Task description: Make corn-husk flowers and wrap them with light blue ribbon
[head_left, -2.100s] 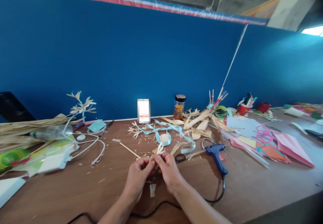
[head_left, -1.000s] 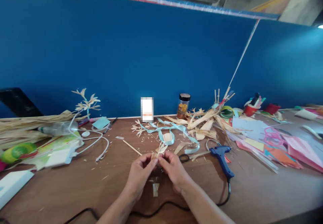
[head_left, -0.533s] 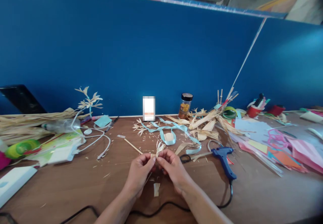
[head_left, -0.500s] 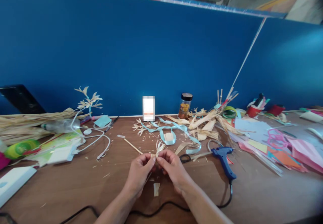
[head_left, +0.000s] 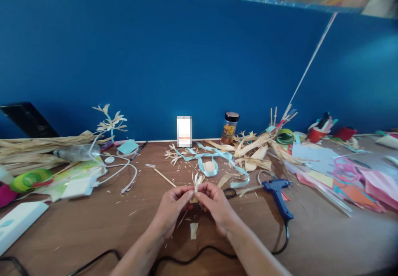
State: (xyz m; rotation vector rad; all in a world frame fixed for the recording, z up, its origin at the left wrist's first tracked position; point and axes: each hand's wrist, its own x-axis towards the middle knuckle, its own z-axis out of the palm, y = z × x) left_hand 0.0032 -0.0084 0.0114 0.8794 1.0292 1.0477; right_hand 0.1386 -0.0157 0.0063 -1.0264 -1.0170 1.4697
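Low over the middle of the table [head_left: 102, 226], my left hand [head_left: 175, 203] and my right hand [head_left: 214, 203] meet at the fingertips. Both pinch a small flower of dried husk strips [head_left: 197, 180], its pale petals pointing up and away from me. The fingers partly hide its base. A loose scrap of husk [head_left: 194, 231] lies on the table below my hands. Beyond them lies a curled light blue ribbon [head_left: 217, 156], with a thin stick [head_left: 164, 177] to the left of it.
On the right lies a blue glue gun [head_left: 277, 195], its black cord [head_left: 199, 251] running across in front of me. Dried husks [head_left: 258, 149] and a jar [head_left: 229, 129] stand farther back. A white power bank [head_left: 77, 187] with cables is left. A blue panel [head_left: 186, 52] rises behind.
The husk flower now stands more upright between my fingertips, and more of its base shows. My hands stay in nearly the same place. The view has shifted slightly.
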